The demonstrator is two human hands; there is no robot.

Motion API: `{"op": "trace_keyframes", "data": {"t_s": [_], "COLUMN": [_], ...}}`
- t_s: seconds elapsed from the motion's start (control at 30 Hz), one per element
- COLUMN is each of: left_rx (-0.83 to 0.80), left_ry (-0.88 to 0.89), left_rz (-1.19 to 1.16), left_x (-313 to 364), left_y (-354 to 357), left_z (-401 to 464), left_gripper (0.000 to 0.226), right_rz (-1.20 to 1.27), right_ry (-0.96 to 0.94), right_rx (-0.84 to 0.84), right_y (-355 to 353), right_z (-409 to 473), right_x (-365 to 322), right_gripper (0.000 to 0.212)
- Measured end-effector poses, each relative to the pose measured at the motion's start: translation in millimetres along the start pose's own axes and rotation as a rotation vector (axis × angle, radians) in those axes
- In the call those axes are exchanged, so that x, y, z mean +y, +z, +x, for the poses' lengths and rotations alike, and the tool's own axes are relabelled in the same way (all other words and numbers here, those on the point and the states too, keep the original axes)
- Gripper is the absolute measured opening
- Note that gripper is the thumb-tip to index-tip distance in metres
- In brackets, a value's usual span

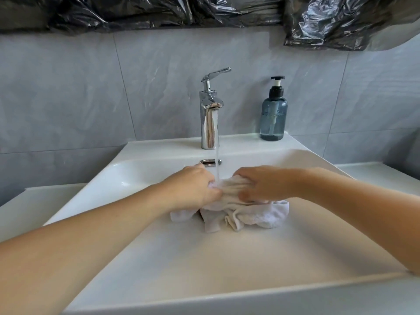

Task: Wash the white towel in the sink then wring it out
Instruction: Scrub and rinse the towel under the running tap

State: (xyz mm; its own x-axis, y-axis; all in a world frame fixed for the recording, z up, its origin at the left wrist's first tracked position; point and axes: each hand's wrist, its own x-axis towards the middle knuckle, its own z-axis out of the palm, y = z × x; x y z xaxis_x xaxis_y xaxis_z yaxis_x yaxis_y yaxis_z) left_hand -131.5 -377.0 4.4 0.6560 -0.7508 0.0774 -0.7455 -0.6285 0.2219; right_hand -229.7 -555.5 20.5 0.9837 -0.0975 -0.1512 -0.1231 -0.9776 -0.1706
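Under the running faucet point(209, 110) at the sink's point(295, 258) back edge, left hand point(193, 185) and right hand point(263, 185) both clutching the bunched white towel point(245, 214), fingers curled into it.

A white sink point(295, 258) holds a bunched white towel point(247, 215) in its basin. On its back ledge stand a chrome tap point(208, 123) and a blue soap dispenser point(273, 114).

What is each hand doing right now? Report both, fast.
Left hand: closed, gripping the crumpled white cloth towel under the running water.
Right hand: closed, gripping the same towel.
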Motion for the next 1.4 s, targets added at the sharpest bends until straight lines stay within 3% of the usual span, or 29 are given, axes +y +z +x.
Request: {"op": "trace_keyframes", "data": {"t_s": [0.07, 0.23, 0.37, 0.43, 0.5, 0.57, 0.6, 0.67, 0.77, 0.87, 0.97, 1.0, 1.07, 1.13, 1.2, 1.23, 1.3, 1.4], "left_rx": [0.102, 0.357, 0.607, 0.642, 0.498, 0.215, 0.072, -0.102, -0.103, 0.120, 0.249, 0.245, 0.231, 0.148, -0.044, -0.111, -0.125, -0.156], "left_ry": [-0.015, -0.070, -0.068, -0.117, -0.165, -0.162, -0.164, -0.193, -0.202, -0.078, 0.110, 0.145, 0.133, 0.011, -0.207, -0.291, -0.289, -0.201], "left_rz": [-0.145, -0.367, -0.391, -0.383, -0.337, -0.290, -0.231, -0.074, -0.067, -0.334, -0.804, -0.888, -0.782, -0.441, -0.321, -0.376, -0.381, -0.021], "left_x": [-0.9, -10.5, -3.5, -6.9, -17.1, -24.5, -25.6, -20.6, -16.7, -14.3, -10.0, -10.4, -15.0, -23.5, -27.8, -26.4, -20.2, -18.1], "left_y": [-9.0, -31.7, -42.0, -38.0, -29.5, -18.7, -13.4, -4.7, 2.4, -3.0, -17.9, -22.5, -27.4, -26.9, -27.7, -27.0, -22.1, -3.0], "left_z": [1.7, -0.6, -0.3, 1.4, 0.8, -2.9, -4.7, -7.2, -6.6, -5.7, -4.7, -5.2, -5.7, -4.4, -8.9, -11.7, -13.3, -9.4], "left_gripper": [0.036, 0.039, 0.044, 0.037, 0.008, 0.033, 0.039, 0.040, 0.050, 0.023, 0.014, 0.024, 0.030, 0.005, 0.028, 0.042, 0.060, 0.081], "right_rz": [-0.027, -0.136, 0.045, 0.201, 0.144, -0.047, -0.098, -0.146, -0.243, -0.307, -0.199, -0.136, 0.019, 0.220, 0.220, 0.134, -0.083, -0.334], "right_ry": [-0.047, -0.068, -0.304, -0.356, -0.257, -0.120, -0.088, -0.093, -0.153, -0.193, -0.191, -0.195, -0.187, -0.127, -0.095, -0.082, -0.078, -0.109], "right_rx": [0.157, 0.547, 0.824, 0.675, 0.315, 0.023, -0.011, 0.080, 0.260, 0.461, 0.639, 0.631, 0.420, 0.115, -0.048, -0.068, -0.047, 0.097], "right_y": [-3.0, -11.8, -18.7, -12.7, -0.1, 15.8, 20.9, 23.1, 17.1, 2.6, -10.9, -12.4, -8.4, -1.6, 6.6, 10.4, 18.2, 27.9], "right_z": [1.9, 0.5, -2.1, -0.5, -0.1, -0.3, -0.2, 0.7, 2.5, 7.6, 6.2, 4.5, 0.7, -3.9, -3.4, -2.4, 2.9, 13.0], "right_x": [-1.0, 1.6, -0.8, -1.6, 0.2, 1.0, 0.2, -4.0, -11.9, -7.1, 8.9, 13.4, 15.5, 8.5, 1.1, -3.1, -12.1, -19.8], "right_gripper": [0.026, 0.035, 0.029, 0.042, 0.049, 0.041, 0.043, 0.044, 0.035, 0.033, 0.058, 0.065, 0.080, 0.084, 0.092, 0.097, 0.095, 0.079]}}
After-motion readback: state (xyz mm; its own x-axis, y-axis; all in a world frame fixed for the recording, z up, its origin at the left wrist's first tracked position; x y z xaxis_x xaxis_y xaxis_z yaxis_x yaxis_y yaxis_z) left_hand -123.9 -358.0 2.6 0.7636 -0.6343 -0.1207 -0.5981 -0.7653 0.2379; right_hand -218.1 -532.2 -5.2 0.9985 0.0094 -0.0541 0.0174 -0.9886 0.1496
